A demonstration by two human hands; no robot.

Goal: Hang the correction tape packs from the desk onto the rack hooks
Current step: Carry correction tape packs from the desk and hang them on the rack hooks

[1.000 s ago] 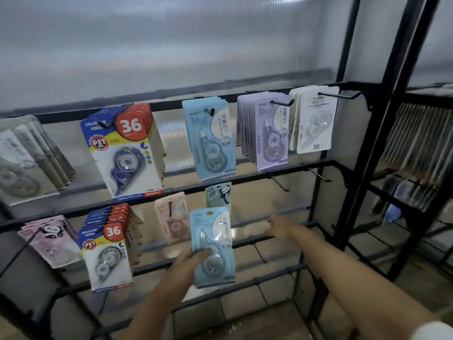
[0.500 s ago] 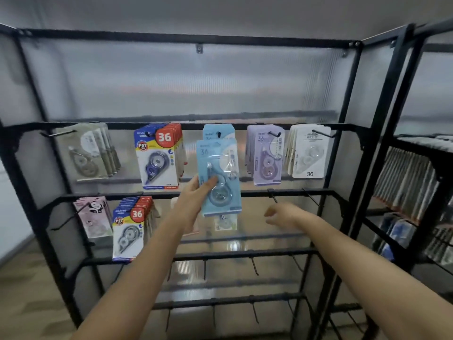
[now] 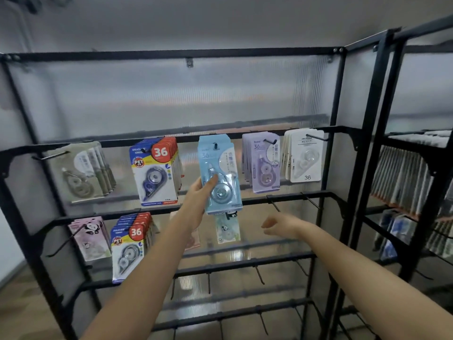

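Progress was partial: left hand (image 3: 199,192) gripped a light-blue carded correction tape pack (image 3: 219,175) at its black wire hook (image 3: 215,145); right hand (image 3: 279,224) hung relaxed, empty; lower hooks remained bare.

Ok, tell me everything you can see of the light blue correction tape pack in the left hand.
The light blue pack is a tall card with a clear blister over a blue-grey tape dispenser, its round wheel low in the bubble. "36" is printed near the top left, with a pale panel of small print at the right. It stands upright, its hang hole at the hook on the rack's upper rail, in front of matching blue packs. The left hand grips its left edge, thumb across the blister. Whether it is fully threaded on is unclear.
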